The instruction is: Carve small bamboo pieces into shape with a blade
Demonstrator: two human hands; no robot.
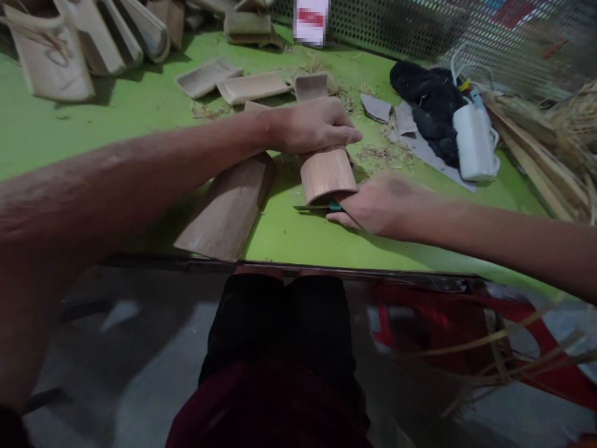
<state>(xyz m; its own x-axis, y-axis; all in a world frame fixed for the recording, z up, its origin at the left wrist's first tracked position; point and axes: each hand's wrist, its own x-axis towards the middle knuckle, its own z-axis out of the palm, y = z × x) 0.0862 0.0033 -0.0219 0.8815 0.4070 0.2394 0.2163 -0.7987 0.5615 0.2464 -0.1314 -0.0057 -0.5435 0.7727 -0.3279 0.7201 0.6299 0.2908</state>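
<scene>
Carefully, the left hand is holding a pale-brown, curved bamboo piece over the bright-green tabletop; the right hand is gripping a thin-bladed, teal-handled knife near its rim, ideally taking light strokes.

Left hand holding a short curved bamboo piece near the green table's front edge, right hand gripping a thin-bladed knife at its near rim, larger curved piece reaching that edge, wood shavings beyond, black cloth beside white container.
</scene>
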